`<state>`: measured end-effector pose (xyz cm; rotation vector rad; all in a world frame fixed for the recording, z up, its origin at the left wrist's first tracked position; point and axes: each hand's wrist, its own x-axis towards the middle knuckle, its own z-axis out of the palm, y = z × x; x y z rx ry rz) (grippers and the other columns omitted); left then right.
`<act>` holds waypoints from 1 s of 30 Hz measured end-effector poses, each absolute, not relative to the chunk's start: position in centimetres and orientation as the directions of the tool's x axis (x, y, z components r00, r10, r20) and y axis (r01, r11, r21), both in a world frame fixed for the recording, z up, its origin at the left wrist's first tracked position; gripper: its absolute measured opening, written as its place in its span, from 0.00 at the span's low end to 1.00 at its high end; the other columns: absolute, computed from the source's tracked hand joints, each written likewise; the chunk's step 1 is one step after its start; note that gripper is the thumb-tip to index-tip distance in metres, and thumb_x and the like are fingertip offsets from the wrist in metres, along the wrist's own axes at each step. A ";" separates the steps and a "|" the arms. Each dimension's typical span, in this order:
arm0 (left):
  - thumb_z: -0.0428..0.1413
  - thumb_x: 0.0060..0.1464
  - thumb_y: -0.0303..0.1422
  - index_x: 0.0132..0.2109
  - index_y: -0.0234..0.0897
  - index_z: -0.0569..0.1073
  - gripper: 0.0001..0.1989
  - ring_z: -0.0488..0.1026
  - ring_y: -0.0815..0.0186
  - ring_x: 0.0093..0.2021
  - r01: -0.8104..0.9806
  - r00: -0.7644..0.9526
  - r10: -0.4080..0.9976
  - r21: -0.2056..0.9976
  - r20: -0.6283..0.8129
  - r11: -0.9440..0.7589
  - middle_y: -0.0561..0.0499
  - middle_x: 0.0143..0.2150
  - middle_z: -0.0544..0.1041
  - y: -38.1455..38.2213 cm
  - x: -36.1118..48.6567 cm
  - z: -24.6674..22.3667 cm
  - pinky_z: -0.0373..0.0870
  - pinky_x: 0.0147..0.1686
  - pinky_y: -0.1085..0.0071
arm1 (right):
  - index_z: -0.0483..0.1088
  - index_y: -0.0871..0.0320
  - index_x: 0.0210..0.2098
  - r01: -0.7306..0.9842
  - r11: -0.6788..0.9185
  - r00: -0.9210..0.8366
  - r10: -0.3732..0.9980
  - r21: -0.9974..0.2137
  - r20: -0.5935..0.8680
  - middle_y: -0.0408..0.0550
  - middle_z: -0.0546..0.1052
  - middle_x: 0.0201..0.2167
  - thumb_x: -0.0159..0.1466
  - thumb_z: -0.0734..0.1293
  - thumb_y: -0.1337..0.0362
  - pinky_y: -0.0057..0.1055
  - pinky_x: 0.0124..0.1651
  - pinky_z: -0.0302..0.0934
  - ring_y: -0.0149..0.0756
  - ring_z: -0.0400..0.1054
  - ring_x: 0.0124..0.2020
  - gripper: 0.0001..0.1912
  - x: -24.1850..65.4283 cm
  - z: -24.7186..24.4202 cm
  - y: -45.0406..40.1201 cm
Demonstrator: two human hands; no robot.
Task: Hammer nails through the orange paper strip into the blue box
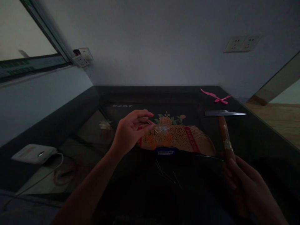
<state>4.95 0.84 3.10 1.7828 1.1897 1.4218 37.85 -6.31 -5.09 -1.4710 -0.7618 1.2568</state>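
Near the middle, my left hand point(132, 128) pinches a thin nail point(155, 129) over a brown dotted sheet point(174, 136) with red bands. On the right, the wooden handle of a hammer point(225, 134) is in my right hand point(246, 179), its metal head up and clear of the sheet. A blue label point(165, 152) lies at the sheet's near edge. Several thin nails point(164, 173) are scattered on the dark table in front of it. The scene is dim, and the nail's lower tip is hard to make out.
The dark table point(150, 97) has a printed flower pattern. A pink ribbon point(219, 99) lies at its back right. On the left sit a white box-shaped device point(35, 153) and a cable point(50, 172). Wall sockets point(242, 43) are on the wall behind.
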 end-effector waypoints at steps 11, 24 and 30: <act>0.63 0.48 0.27 0.31 0.34 0.79 0.01 0.78 0.61 0.46 0.167 0.037 0.923 0.908 0.384 -0.385 0.45 0.52 0.78 3.7 5.8 1.5 0.77 0.47 0.62 | 0.71 0.53 0.34 -0.121 -0.266 0.214 0.934 -0.956 -0.287 0.36 0.65 0.19 0.53 0.75 0.50 0.19 0.16 0.53 0.24 0.55 0.16 0.18 38.6 -6.2 -6.2; 0.62 0.52 0.31 0.33 0.36 0.79 0.03 0.78 0.63 0.36 0.327 0.137 0.917 0.857 0.374 -0.398 0.49 0.33 0.81 3.4 6.3 -0.1 0.75 0.40 0.67 | 0.71 0.53 0.31 -0.092 -0.294 0.222 0.925 -0.951 -0.307 0.37 0.66 0.18 0.51 0.75 0.50 0.19 0.16 0.52 0.25 0.54 0.16 0.17 38.1 -6.1 -6.1; 0.62 0.52 0.30 0.34 0.38 0.80 0.02 0.78 0.64 0.36 0.351 0.140 0.913 0.843 0.383 -0.407 0.50 0.34 0.82 3.3 6.4 -0.7 0.75 0.39 0.68 | 0.72 0.51 0.37 -0.072 -0.307 0.230 0.921 -0.949 -0.315 0.36 0.67 0.19 0.52 0.74 0.51 0.21 0.17 0.54 0.27 0.56 0.17 0.17 38.7 -6.9 -6.1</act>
